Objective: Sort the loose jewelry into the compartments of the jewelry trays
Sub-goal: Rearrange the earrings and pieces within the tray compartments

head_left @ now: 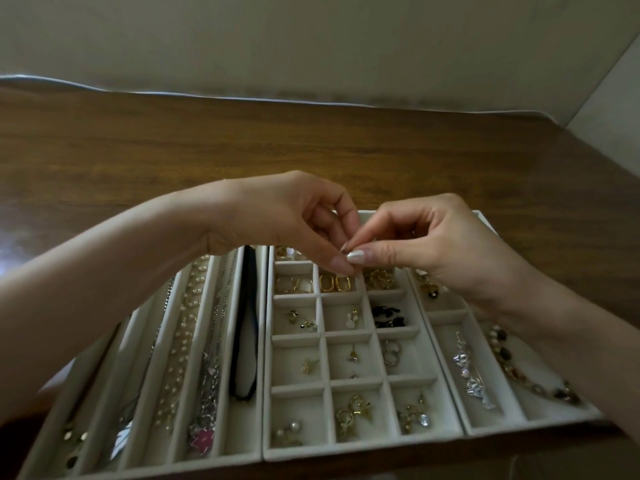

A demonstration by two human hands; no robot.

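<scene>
Left hand (294, 220) and right hand (436, 244) fingers are pinching a tiny unidentifiable item mid-frame. Judged best: keeping it over the earring tray (363, 446).

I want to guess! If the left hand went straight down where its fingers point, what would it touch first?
Probably the gold rectangular hoops, lying in a compartment of the tray right under the fingertips of the left hand. The height above them is hard to judge.

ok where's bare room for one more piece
Bare table beyond the trays; lane end below the cord; half cell above the pearls. Middle tray crowded; left hand and right hand pinch a small piece over its far end.
</scene>
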